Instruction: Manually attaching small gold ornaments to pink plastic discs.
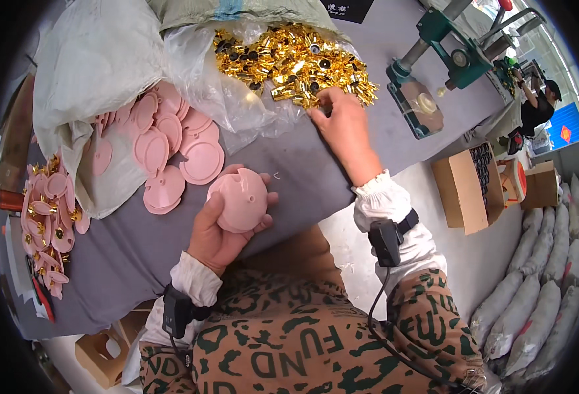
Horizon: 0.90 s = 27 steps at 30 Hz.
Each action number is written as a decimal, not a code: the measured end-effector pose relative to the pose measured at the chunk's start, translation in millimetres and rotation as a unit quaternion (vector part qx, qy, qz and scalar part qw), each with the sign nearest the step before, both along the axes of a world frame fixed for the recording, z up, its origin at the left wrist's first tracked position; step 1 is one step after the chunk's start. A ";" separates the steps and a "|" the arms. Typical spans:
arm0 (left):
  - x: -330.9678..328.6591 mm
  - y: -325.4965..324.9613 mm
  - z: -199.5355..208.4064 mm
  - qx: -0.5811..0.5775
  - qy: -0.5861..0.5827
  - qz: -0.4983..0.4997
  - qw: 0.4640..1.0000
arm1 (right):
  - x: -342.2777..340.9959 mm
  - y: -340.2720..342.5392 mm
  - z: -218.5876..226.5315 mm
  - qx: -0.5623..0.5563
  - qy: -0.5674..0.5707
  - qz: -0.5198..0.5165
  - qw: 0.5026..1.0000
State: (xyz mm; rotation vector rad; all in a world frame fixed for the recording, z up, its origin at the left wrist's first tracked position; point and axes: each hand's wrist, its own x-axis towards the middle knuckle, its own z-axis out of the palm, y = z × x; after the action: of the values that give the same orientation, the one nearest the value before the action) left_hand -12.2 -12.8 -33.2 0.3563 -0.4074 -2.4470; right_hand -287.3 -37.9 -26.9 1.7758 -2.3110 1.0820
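My left hand [214,240], palm up near the table's front edge, grips a round pink plastic disc [240,203]. The disc has a notch in its rim and a small hole; whether several are stacked there I cannot tell. My right hand [345,128] reaches to the near edge of a heap of shiny gold fittings [302,62], some with black round ends. Its thumb and fingers curl together at the heap, and what they pinch is hidden. More pink discs [151,148] spill from a white woven sack [99,65] to the left of my left hand.
A green hand press [450,52] stands at the table's right. Pink discs with gold fittings on them [50,223] pile up far left. On the floor are an open carton [460,190] and stacked grey sacks [532,315]. Another person [537,108] is at the back right.
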 end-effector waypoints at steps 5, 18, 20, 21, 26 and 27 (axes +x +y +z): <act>-1.2 -0.6 2.4 -0.017 0.001 0.007 1.000 | 2.2 11.7 -2.7 -0.108 -0.100 0.054 0.988; 5.3 4.5 15.2 -0.100 -0.082 0.014 0.991 | 84.6 75.1 38.2 0.101 -0.498 0.305 0.805; 9.7 5.2 16.7 -0.105 -0.103 0.008 0.989 | 77.2 73.2 45.0 0.163 -0.383 0.335 0.845; 11.0 6.5 16.4 -0.108 -0.107 -0.011 0.988 | 74.5 72.0 46.2 0.168 -0.380 0.337 0.845; 15.8 16.7 27.3 -0.041 -0.090 -0.050 0.994 | 69.5 71.3 45.7 0.173 -0.349 0.422 0.818; 16.4 17.6 27.9 -0.040 -0.090 -0.050 0.994 | 71.3 72.3 46.9 0.176 -0.348 0.426 0.817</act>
State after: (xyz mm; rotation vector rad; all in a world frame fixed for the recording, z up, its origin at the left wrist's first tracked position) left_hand 4.3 4.8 -5.3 0.5369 -0.6131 -2.4957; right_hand -216.0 34.4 20.1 3.1903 -2.0668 1.7239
